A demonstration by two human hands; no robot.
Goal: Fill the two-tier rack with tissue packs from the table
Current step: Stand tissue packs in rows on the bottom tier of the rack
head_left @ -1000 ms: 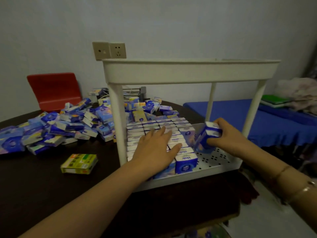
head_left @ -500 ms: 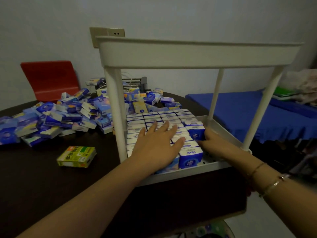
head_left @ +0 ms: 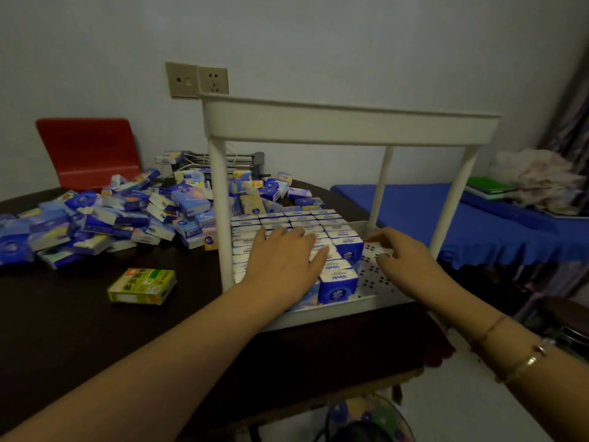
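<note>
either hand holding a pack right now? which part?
Nothing is held. The left hand lies flat on the tops of the packs in the rack; the right hand is empty over the bare shelf.

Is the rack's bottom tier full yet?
Not full. Tissue packs cover the bottom tier's left and middle; bare perforated floor shows along its right side.

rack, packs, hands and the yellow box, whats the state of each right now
lower tier: mostly filled with upright packs, right strip bare
upper tier: contents hidden behind its wall
packed rows: standing tight together
left hand: flat on the packed rows
right hand: over the bare strip, fingers loosely curled, holding nothing
loose pile: jumbled on the table
yellow box: lying flat, closed
</note>
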